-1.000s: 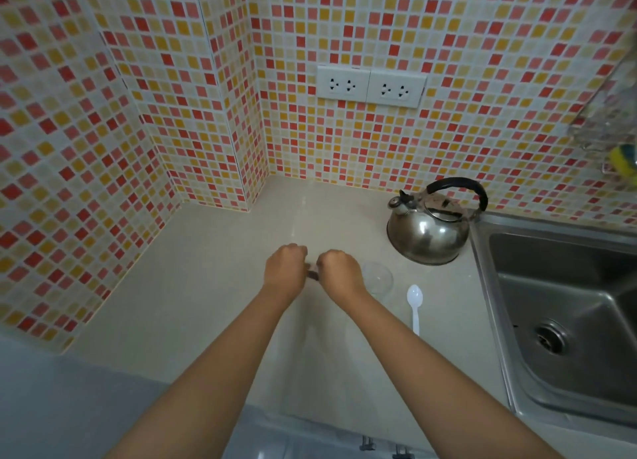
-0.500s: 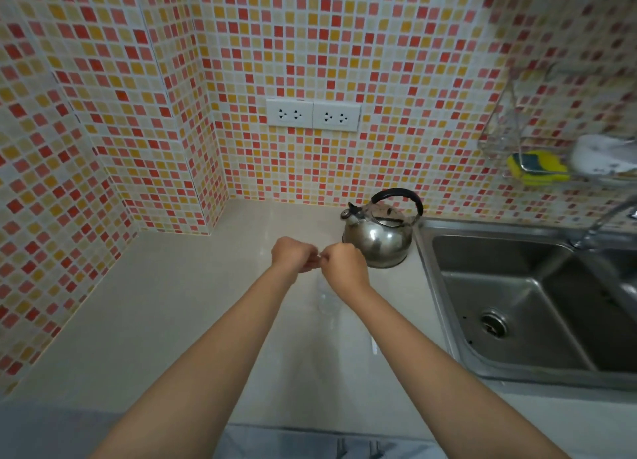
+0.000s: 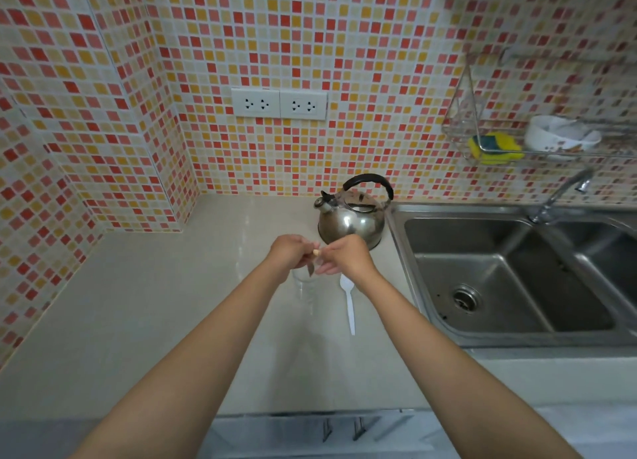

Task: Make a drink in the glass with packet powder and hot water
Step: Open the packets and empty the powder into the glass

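My left hand (image 3: 289, 251) and my right hand (image 3: 344, 257) meet above a clear glass (image 3: 305, 288) that stands on the beige counter (image 3: 138, 303). Both pinch a small powder packet (image 3: 314, 257) between the fingertips; only a tan corner and a dark strip of it show. The packet hangs just over the glass rim. A white plastic spoon (image 3: 349, 301) lies on the counter right of the glass. Behind the hands stands a steel kettle (image 3: 351, 217) with a black handle.
A steel double sink (image 3: 517, 279) with a tap (image 3: 558, 193) fills the right side. Above it a wire rack (image 3: 499, 148) holds a yellow sponge and a white bowl. Two sockets (image 3: 279, 103) sit on the tiled wall. The counter meets tiled walls at left and back.
The view has tilted up and pulled back, bringing the rack and tap into sight. My hands stay together over the glass, and a tan corner of the packet now shows between them.
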Action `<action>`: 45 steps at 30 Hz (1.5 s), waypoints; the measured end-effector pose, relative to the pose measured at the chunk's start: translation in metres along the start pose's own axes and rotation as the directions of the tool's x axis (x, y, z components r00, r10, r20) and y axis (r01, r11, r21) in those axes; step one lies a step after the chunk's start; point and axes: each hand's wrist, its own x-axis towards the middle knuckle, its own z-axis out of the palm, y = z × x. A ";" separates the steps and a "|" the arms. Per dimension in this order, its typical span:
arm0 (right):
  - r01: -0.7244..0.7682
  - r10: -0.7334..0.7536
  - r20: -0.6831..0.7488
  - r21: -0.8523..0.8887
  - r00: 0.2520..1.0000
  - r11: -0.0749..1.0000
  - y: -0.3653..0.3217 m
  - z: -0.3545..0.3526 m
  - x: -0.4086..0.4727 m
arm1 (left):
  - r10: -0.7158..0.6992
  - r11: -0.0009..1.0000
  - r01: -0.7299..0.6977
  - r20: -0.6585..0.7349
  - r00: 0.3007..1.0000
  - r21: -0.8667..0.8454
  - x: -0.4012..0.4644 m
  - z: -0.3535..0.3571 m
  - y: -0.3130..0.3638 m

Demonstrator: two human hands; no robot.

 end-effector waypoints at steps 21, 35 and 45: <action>-0.092 0.104 0.068 -0.161 0.992 0.983 -0.014 -0.003 -0.001 | 0.165 0.978 -0.186 0.192 0.967 0.095 -0.001 -0.010 -0.008; 0.115 -0.222 -0.188 -0.454 0.957 0.883 0.006 0.015 0.000 | 0.092 0.889 -0.120 0.083 0.992 0.441 -0.009 -0.006 0.008; 0.163 -0.265 -0.140 -0.500 0.954 0.851 0.005 0.019 0.003 | 0.208 0.905 -0.140 -0.129 0.970 0.402 -0.016 0.003 0.009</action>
